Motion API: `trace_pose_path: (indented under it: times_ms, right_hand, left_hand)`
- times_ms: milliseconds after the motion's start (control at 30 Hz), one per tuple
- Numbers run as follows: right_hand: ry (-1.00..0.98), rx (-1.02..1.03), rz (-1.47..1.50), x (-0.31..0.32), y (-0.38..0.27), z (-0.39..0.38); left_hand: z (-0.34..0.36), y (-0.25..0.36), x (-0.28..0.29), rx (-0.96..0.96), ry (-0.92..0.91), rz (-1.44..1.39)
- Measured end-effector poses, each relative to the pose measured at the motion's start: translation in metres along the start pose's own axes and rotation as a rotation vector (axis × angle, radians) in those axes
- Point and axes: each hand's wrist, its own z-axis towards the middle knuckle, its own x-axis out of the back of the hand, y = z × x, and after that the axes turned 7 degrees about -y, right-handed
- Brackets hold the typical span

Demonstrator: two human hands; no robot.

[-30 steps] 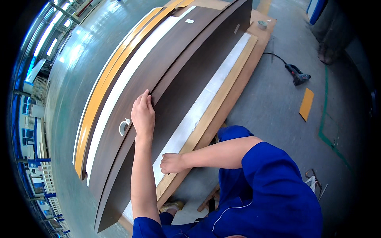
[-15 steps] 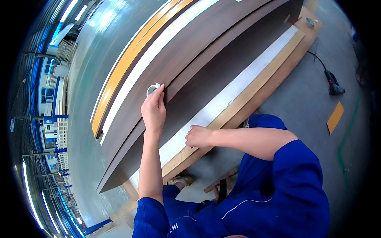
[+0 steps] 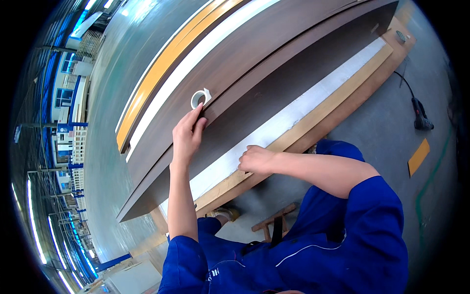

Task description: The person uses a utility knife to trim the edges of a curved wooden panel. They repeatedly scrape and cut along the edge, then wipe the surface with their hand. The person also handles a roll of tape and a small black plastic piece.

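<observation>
A white roll of tape [image 3: 194,101] with a loose end stands on the upper face of a long brown panel [image 3: 227,61]. My left hand [image 3: 187,133] is just on its near side, index fingertip at the roll's lower rim. Thumb and index finger are apart, with the panel's dark edge showing between them. My right hand [image 3: 258,159] is closed, resting at the wooden strip [image 3: 289,134] beside the white foam-like strip [image 3: 313,100]. Its fingertips are curled under, so whatever they may hold is hidden.
Orange-yellow [image 3: 152,68] and white strips lie along the panel's far side. A corded power tool [image 3: 422,116] and an orange sheet [image 3: 418,158] lie on the floor at right. A small wooden stool [image 3: 274,220] stands below the panels, near my legs.
My left hand has drawn back slightly from the tape roll, which shows more fully now. Its thumb and index finger have spread. My right hand stays closed at the wooden strip.
</observation>
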Motion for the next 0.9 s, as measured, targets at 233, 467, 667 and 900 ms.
trace_pose_path:
  times_ms: [233, 467, 667, 900]
  right_hand:
    - [0.097, -0.194, 1.132, 0.027, 0.008, 0.001]
    - [0.077, -0.277, 1.394, 0.034, 0.004, -0.004]
    - [0.316, -0.443, 1.438, 0.018, -0.033, -0.016]
    - [0.232, -0.565, 1.166, -0.004, -0.082, -0.041]
  left_hand:
    - [-0.014, -0.013, 0.006, -0.024, 0.004, 0.036]
    - [-0.019, -0.028, -0.003, -0.061, 0.048, 0.052]
    - [-0.017, -0.033, -0.016, -0.107, 0.121, 0.069]
    - [-0.008, -0.033, -0.018, -0.085, 0.122, 0.028]
